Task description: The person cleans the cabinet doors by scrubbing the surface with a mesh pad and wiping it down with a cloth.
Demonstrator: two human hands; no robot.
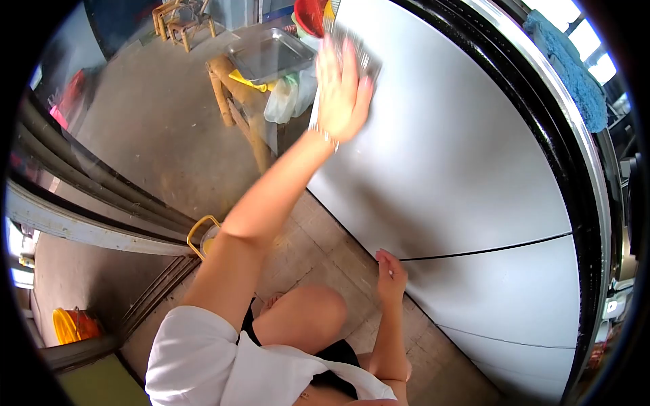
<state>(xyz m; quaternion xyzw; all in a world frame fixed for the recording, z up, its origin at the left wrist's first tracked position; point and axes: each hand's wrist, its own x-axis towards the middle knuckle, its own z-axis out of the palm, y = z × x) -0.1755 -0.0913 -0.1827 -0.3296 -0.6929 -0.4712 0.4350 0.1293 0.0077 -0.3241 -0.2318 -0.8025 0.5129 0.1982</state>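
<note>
My left hand (344,91) lies with its fingers stretched over a grey striped cloth (369,62), pressing it against the upper left edge of a large, smooth, silver-white panel (460,155). Motion blurs the cloth, and the hand covers part of it. Lower down, my right hand (391,276) is beside the panel's left edge, near a dark seam that crosses the panel. Its fingers are curled in and I see nothing between them. Whether it touches the panel, I cannot tell. A thick black strip borders the panel on the far side.
A metal tray (271,55) rests on a wooden stool (227,88) left of my left hand, with clear plastic bags (284,98) hanging beside it. A red basin (309,17) stands behind. A blue fluffy cloth (565,68) hangs at upper right. An orange bucket (76,326) is at lower left.
</note>
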